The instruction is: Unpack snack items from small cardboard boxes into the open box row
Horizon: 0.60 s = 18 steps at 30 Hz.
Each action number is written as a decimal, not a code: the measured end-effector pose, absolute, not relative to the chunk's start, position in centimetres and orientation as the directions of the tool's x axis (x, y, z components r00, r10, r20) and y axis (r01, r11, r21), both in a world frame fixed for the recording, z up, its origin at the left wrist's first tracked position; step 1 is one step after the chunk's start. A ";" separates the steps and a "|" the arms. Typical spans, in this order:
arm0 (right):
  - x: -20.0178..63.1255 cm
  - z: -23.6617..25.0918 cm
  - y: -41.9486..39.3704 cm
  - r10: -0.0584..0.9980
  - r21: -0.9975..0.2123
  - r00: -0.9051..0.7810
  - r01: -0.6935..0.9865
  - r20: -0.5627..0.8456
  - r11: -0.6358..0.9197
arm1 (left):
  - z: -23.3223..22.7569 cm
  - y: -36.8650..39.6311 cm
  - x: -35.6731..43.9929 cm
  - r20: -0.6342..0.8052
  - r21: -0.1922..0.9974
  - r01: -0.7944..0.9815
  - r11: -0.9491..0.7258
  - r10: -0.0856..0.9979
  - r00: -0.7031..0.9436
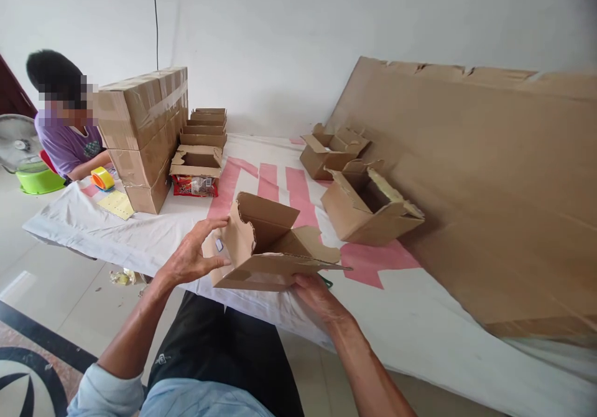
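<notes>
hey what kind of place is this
Probably a home or small workshop used for packing goods: a stack of taped cartons, open cardboard boxes on a floor sheet, and a tape roll.

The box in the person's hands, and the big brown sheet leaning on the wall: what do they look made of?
The box, held by the left hand and right hand, looks like plain brown corrugated cardboard: matt, with ragged, torn-looking flap edges. The big sheet seems the same cardboard, matt brown, creased, with a torn top edge.
</notes>
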State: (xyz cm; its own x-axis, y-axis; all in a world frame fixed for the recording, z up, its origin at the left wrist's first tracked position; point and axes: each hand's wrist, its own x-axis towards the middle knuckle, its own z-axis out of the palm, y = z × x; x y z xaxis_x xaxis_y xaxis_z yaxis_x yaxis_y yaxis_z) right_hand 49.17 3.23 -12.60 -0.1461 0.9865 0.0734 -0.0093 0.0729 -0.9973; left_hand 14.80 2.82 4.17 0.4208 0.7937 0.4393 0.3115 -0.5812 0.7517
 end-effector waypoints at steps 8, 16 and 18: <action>47.3 -9.3 1.8 0.993 -0.999 -0.120 0.034 -0.011 -0.007 | 1.8 1.9 13.5 0.412 0.810 0.278 -0.517 0.838 0.356; 45.6 -5.4 3.3 0.972 -0.999 -0.233 0.022 0.034 0.040 | 0.3 5.2 11.3 0.312 0.880 0.277 -0.387 0.908 0.278; 45.8 -4.6 4.3 0.958 -0.998 -0.279 -0.010 0.068 0.068 | 0.1 6.4 10.8 0.272 0.913 0.233 -0.334 0.926 0.261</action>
